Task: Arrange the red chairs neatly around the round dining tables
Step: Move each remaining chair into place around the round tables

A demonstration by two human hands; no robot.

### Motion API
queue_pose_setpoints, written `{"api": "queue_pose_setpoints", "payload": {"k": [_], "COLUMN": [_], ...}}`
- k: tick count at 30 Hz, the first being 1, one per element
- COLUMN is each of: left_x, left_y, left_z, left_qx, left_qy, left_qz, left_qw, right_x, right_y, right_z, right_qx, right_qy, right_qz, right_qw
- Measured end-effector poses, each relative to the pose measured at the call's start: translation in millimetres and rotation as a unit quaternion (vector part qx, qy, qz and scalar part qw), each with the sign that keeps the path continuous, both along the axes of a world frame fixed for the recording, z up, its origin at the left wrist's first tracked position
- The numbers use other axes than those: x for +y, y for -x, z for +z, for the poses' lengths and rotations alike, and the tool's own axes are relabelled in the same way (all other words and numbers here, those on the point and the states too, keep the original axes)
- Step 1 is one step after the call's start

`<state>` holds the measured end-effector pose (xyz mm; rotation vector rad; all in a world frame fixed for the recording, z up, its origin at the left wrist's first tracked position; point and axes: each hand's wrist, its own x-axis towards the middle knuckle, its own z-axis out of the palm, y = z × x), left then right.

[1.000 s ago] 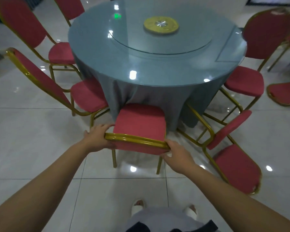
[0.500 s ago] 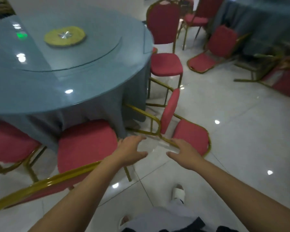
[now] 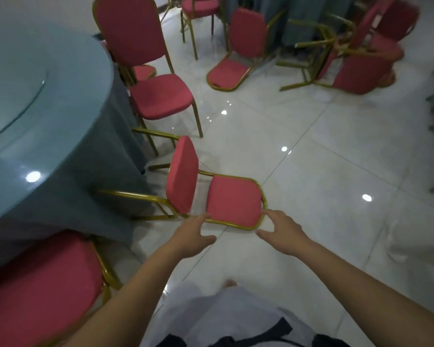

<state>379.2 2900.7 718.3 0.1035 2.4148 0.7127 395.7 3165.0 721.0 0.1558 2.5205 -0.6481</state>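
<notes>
red padding is seen nearest, at the lower left: it is the seat of a near chair [image 3: 43, 291] that is pushed against the grey-blue cloth of the round table [image 3: 68, 156]. just ahead, both hands are held out over the white tiled floor [image 3: 323, 159]. the left hand [image 3: 193, 232] is open, with fingers spread and nothing held. its fingertips are at the gold frame of the fallen chair [image 3: 233, 202], and contact is perhaps made there, but this cannot be told surely. the right hand [image 3: 282, 227] is open too, its fingers spread just beside the corner of the same frame. the fallen chair is laid on its back beside the table, with the backrest flat on the floor and the seat raised on edge. behind it an upright chair [image 3: 158, 96] is placed at the table edge. farther away a second overturned chair [image 3: 236, 58] is seen, and at the far right a blurred heap of chairs [image 3: 356, 68] is leaned together.
</notes>
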Motion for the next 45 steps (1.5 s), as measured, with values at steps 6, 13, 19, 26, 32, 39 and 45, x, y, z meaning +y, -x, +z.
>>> {"api": "queue_pose_setpoints", "payload": {"k": [6,13,19,26,32,39,45], "left_x": [32.6,72.3,97.4,96.7,93.4,174.6,303.0], "left_y": [63.4,166.6,255.8,307.3,318.9,324.3,320.6], "left_z": [-18.4,-33.9,-38.6,-35.0,-42.8,-59.3,-65.3], "left_qx": [-0.032,-0.065,-0.098,-0.097,-0.101,-0.088,-0.135], "left_qy": [0.019,0.01,-0.007,-0.026,0.0,-0.036,-0.052], "left_qz": [0.013,0.004,0.043,0.143,0.317,0.578,0.708], "left_qw": [0.999,0.998,0.994,0.985,0.943,0.81,0.691], "right_x": [37.6,72.6,93.4,86.7,62.3,67.8,113.6], "right_y": [70.2,187.8,280.7,375.7,470.0,579.4,638.6], "right_z": [-3.5,2.7,13.8,7.2,-10.9,-42.3,-61.3], "right_qx": [-0.001,0.01,-0.025,-0.048,-0.056,-0.045,-0.081], "right_qy": [0.021,0.012,-0.025,-0.031,-0.043,-0.031,-0.054], "right_qz": [-0.016,-0.002,0.037,0.124,0.298,0.517,0.616], "right_qw": [1.0,1.0,0.999,0.991,0.952,0.855,0.781]}}
